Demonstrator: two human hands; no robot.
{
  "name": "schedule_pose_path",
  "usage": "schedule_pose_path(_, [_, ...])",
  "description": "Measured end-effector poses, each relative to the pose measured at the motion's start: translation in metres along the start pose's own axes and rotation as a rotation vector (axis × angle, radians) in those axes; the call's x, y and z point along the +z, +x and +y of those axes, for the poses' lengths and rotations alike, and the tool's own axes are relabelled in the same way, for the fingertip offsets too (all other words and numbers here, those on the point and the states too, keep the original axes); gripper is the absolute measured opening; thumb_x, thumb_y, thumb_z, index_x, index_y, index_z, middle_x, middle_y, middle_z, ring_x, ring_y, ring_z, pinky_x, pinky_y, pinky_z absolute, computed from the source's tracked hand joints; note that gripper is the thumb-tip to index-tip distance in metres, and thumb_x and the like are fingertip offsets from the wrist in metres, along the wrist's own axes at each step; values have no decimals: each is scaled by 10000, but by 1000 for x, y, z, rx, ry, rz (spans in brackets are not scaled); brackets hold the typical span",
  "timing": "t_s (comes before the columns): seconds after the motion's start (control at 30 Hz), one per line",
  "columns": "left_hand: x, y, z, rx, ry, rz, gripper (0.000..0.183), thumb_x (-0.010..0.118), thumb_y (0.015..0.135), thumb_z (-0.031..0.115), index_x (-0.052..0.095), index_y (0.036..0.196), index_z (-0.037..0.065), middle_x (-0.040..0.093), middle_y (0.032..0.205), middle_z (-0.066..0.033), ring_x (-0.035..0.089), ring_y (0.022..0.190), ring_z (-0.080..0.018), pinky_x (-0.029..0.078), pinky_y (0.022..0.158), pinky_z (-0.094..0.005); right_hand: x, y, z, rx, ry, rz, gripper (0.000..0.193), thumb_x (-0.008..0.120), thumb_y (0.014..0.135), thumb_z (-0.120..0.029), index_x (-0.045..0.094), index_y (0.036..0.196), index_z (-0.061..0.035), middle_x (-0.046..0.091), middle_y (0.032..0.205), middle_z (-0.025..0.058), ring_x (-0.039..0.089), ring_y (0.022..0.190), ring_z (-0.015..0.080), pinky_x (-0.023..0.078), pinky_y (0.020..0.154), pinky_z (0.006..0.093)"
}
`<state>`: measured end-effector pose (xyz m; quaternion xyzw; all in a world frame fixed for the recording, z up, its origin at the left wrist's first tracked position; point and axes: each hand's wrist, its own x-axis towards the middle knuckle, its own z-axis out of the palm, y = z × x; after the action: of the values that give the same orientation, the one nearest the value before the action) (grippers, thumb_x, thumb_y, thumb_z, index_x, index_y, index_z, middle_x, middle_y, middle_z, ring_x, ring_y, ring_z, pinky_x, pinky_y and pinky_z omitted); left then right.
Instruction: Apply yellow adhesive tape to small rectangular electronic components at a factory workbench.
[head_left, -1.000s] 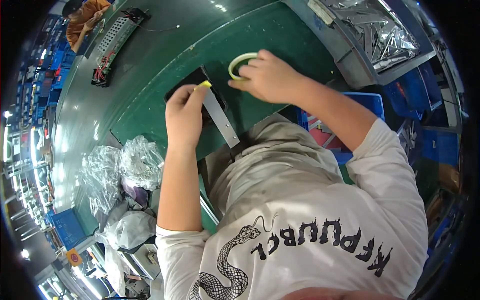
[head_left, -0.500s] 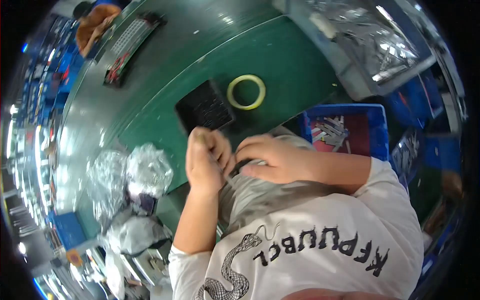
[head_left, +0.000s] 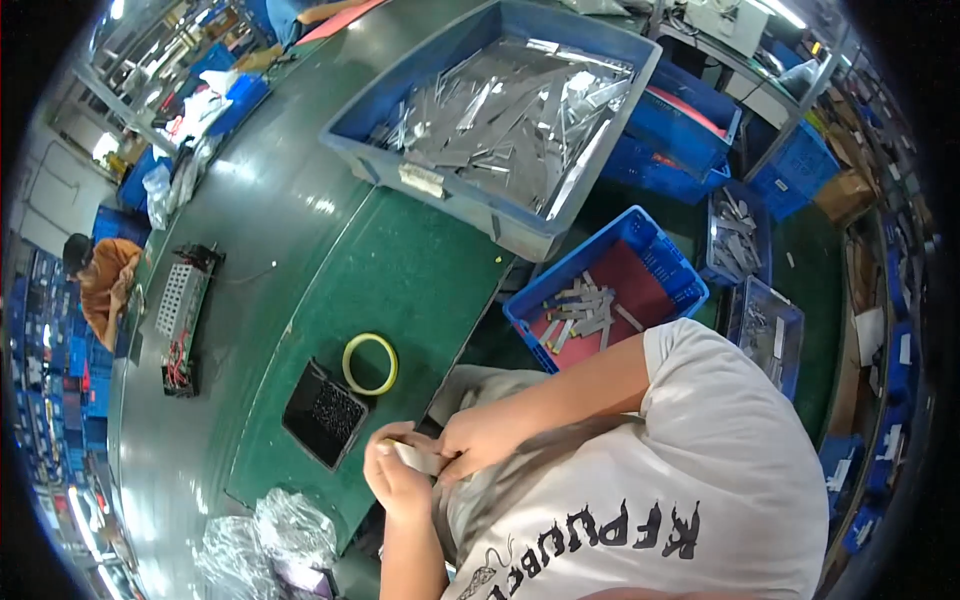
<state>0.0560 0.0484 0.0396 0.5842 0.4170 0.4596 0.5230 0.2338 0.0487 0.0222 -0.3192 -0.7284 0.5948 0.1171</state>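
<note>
A short, flat, pale piece point(head_left: 418, 458), with a yellowish end, is between my two hands. My left hand point(head_left: 398, 482) is closed around it, thumb lying along its face. At the piece's other end, the fingers of my right hand point(head_left: 482, 436) are bent and pressed together; my left hand partly hides that grip. Both hands are close to my body at the bench edge. Just beyond them a black tray point(head_left: 305, 418) holds many small dark parts, with a yellow tape roll point(head_left: 346, 372) beside it.
A big grey-blue bin point(head_left: 350, 150) full of metal strips stands at the far side. Right of my hands, a blue crate point(head_left: 690, 290) holds similar pale pieces. Clear plastic bags point(head_left: 290, 530) lie at lower left, a wired metal unit point(head_left: 180, 320) farther left. Another person point(head_left: 110, 275) sits beyond.
The view has swung toward the right, bringing the big bin and blue crate fully in. My hands stay together, and the piece's pale face now shows.
</note>
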Motion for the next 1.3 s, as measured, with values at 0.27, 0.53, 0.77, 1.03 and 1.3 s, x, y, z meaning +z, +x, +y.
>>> schedule_pose_path(0.27, [-10, -13, -5, -168, -81, -421, 681, 652, 858, -27, 325, 1456, -3, 572, 1239, -172, 564, 1128, -223, 497, 903, -343, -25, -130, 137, 2, -755, 631, 323, 643, 867, -388, 717, 964, -89, 673, 948, 145, 628, 963, 320, 485, 842, 439])
schedule_pose_path(0.53, [-34, -33, -17, -302, -69, -376, 563, 620, 896, 5, 377, 1403, -22, 631, 1120, -142, 603, 1016, -196, 470, 923, -328, -102, -198, 21, -311, -1231, 1120, 148, 734, 717, -14, 635, 799, -87, 602, 766, 82, 564, 628, 264, 410, 594, 396])
schedule_pose_path(0.77, [-47, -36, -36, -92, 163, -312, 213, 639, 889, 9, 619, 1096, -35, 697, 928, -122, 653, 833, -167, 510, 796, -288, -262, -133, -19, 929, -786, 1032, 443, 625, 849, -462, 735, 895, -35, 706, 883, 199, 689, 837, 337, 537, 738, 446])
schedule_pose_path(1.03, [-57, -37, -36, 104, 352, -366, 124, 681, 857, 43, 682, 951, -38, 704, 861, -159, 677, 738, -211, 537, 673, -306, -277, -94, 31, 1131, -1075, 923, 407, 644, 777, -391, 761, 948, -41, 726, 1013, 171, 702, 934, 337, 554, 825, 426])
schedule_pose_path(1.3, [-52, -36, -26, 183, 405, -410, 136, 699, 848, 71, 706, 961, -6, 689, 832, -172, 678, 716, -253, 528, 653, -323, -281, -105, 21, 678, -670, 1357, 461, 749, 741, -485, 740, 849, -36, 710, 844, 184, 692, 801, 304, 530, 740, 402])
